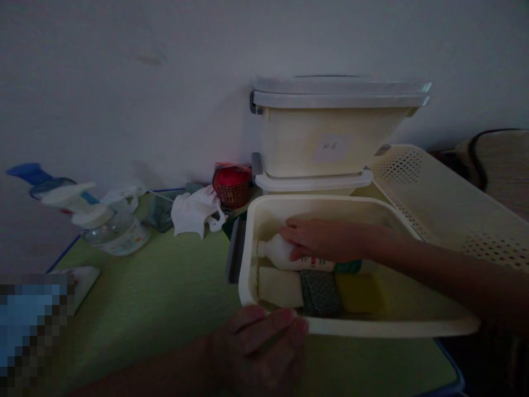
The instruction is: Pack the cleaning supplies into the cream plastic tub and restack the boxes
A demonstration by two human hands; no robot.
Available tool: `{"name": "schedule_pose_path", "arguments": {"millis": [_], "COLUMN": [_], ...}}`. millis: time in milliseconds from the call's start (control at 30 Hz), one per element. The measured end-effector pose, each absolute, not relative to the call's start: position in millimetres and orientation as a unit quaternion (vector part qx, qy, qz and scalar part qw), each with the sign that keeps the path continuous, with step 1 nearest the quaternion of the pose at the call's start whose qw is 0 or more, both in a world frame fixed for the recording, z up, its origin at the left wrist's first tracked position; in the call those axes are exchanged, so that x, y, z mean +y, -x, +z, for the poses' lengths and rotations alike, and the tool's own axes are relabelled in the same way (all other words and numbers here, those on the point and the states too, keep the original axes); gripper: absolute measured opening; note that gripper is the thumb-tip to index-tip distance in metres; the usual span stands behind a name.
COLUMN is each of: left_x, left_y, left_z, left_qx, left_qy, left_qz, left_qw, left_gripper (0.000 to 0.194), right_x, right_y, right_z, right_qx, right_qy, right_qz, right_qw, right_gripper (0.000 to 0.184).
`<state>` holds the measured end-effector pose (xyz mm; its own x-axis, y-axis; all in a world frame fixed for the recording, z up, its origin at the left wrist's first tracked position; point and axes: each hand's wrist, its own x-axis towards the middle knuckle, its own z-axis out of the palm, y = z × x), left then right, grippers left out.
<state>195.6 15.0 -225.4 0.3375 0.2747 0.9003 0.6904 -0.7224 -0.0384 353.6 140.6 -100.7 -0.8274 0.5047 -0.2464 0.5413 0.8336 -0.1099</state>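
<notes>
A cream plastic storage box (372, 327) stands without its lid on the green tabletop. Inside it, my right hand (314, 240) is closed over a white bottle (279, 251) with red print and a green end, lying on its side. My left hand (264, 342) has its fingers curled over the box's near rim at the front left corner. In front of the bottle, along the box floor, are a folded white cloth (281, 286), a dark patterned cloth (320, 292) and a yellow item (359, 292) whose kind I cannot make out.
Behind stands a lidded cream box (322, 138) against the wall. A perforated cream basket (463, 204) is on the right. Leftward are a pump bottle (111, 229), a white crumpled cloth (194, 209), a red woven pouch (233, 187) and a pixelated patch. The green table (165, 309) has blue edging.
</notes>
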Motion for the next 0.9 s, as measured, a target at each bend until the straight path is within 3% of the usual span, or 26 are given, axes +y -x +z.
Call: {"name": "schedule_pose_path", "arguments": {"millis": [133,367,500,667,733,800,900], "left_x": [35,40,40,36,34,35,49], "left_y": [-201,-210,-203,-192,-179,-159,-119], "left_z": [-195,-199,-198,-197,-194,-193,-196], "left_qx": [-0.233,-0.242,-0.240,-0.215,-0.192,-0.168,-0.228], "left_qy": [0.754,0.703,0.736,0.792,0.825,0.839,0.811], "left_qz": [-0.576,-0.616,-0.575,-0.508,-0.460,-0.437,-0.470], "left_qw": [0.214,0.261,0.265,0.263,0.264,0.276,0.264], "left_gripper": [0.016,0.013,0.009,0.009,0.013,0.022,0.028], "right_x": [139,137,116,111,105,88,49], "right_y": [-352,-346,-346,-343,-337,-328,-309], "right_z": [-101,-96,-95,-96,-88,-75,-62], "right_qx": [0.950,0.947,0.948,0.924,0.901,0.879,0.866], "right_qy": [-0.278,-0.276,-0.313,-0.364,-0.409,-0.442,-0.400], "right_qz": [-0.081,-0.082,0.014,0.053,0.108,0.172,0.249], "right_qw": [0.117,0.140,0.052,0.107,0.099,0.048,-0.166], "right_gripper": [0.016,0.019,0.043,0.013,0.011,0.018,0.020]}}
